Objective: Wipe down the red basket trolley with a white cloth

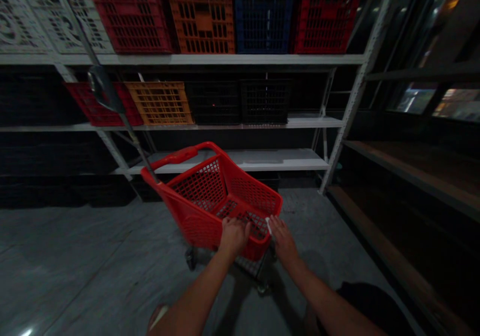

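A red plastic shopping cart (210, 188) on small wheels stands on the floor ahead of me, with a mesh basket and a curved handle at its far end. My left hand (234, 236) has its fingers curled over the cart's near rim. My right hand (284, 241) grips the same rim a little further right, next to a small white tag (268, 225). A thin dark pole (137, 143) rises from the cart's far left corner and carries a dark paddle-shaped flag (103, 90). The basket holds nothing that I can see.
A white steel shelving unit (187, 58) stands beyond the cart, holding red, orange, blue and black plastic crates (202, 21). Dark wooden shelves (408, 176) run along the right. The grey concrete floor (75, 256) spreads left of the cart. Dark clothing (367, 301) shows at the bottom right.
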### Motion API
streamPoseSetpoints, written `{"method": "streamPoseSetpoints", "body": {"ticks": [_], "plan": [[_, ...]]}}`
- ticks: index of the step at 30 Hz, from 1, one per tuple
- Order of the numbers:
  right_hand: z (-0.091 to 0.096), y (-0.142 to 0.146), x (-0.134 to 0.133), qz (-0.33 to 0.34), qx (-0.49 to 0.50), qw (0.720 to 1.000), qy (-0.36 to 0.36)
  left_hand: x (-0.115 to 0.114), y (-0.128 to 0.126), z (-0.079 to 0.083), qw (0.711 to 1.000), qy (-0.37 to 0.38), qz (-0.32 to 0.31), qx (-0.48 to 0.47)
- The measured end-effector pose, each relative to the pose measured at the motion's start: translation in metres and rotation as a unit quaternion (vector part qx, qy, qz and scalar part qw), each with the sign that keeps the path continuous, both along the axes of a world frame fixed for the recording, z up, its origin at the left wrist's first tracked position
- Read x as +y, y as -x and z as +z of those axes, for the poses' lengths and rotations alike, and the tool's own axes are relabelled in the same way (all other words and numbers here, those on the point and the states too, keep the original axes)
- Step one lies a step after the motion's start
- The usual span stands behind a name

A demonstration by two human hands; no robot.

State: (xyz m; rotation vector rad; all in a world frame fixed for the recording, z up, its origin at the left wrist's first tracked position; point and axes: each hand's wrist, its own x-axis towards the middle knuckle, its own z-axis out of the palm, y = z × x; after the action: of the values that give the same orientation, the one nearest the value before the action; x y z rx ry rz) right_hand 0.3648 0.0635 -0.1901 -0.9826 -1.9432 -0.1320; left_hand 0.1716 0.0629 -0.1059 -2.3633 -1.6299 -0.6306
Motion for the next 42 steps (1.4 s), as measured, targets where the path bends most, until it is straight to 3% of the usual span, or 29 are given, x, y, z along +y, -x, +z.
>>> {"method": "streamPoseSetpoints", "body": {"ticks": [4,7,10,13,15,17,21,24,26,30,35,39,42], "plan": [[-0.005,0.03,-0.036,0.025,0.028,0.999,0.024,-0.001,-0.004,0.001,1.0,0.01,0.003,-0.007],[-0.005,0.03,-0.047,0.068,-0.003,0.997,0.029,-0.003,0.0,0.001,1.0,0.025,-0.002,-0.006],[-0.001,0.004,-0.02,0.082,-0.025,0.996,0.017,-0.006,0.008,0.0,0.999,0.034,-0.009,-0.002],[0.005,-0.02,0.016,0.031,0.003,0.999,0.017,-0.007,0.011,0.0,0.999,0.032,-0.01,0.0],[0.008,-0.017,0.022,0.0,0.032,0.999,0.026,-0.008,0.011,-0.001,1.0,0.025,-0.006,0.0],[0.007,0.001,0.007,-0.006,0.051,0.998,0.037,-0.008,0.011,-0.002,1.0,0.019,0.001,-0.001],[0.001,0.045,-0.052,0.049,0.028,0.997,0.057,-0.008,0.013,-0.001,1.0,0.016,0.001,-0.001],[-0.002,0.048,-0.069,0.078,-0.01,0.995,0.057,-0.01,0.018,0.0,1.0,0.021,-0.017,0.004],[-0.003,0.034,-0.055,0.089,-0.036,0.995,0.031,-0.011,0.022,0.0,0.999,0.024,-0.028,0.009],[0.001,-0.01,0.001,0.084,-0.071,0.994,0.009,-0.013,0.03,-0.001,0.999,0.022,-0.041,0.015],[0.019,-0.05,0.072,0.01,-0.058,0.998,0.024,-0.019,0.036,-0.004,0.999,0.017,-0.043,0.017],[0.033,-0.049,0.099,-0.076,0.049,0.995,0.031,-0.022,0.045,-0.002,0.998,0.028,-0.048,0.018],[0.024,-0.028,0.09,-0.009,0.102,0.994,0.044,-0.025,0.056,0.006,0.995,0.068,-0.059,0.03]]}}
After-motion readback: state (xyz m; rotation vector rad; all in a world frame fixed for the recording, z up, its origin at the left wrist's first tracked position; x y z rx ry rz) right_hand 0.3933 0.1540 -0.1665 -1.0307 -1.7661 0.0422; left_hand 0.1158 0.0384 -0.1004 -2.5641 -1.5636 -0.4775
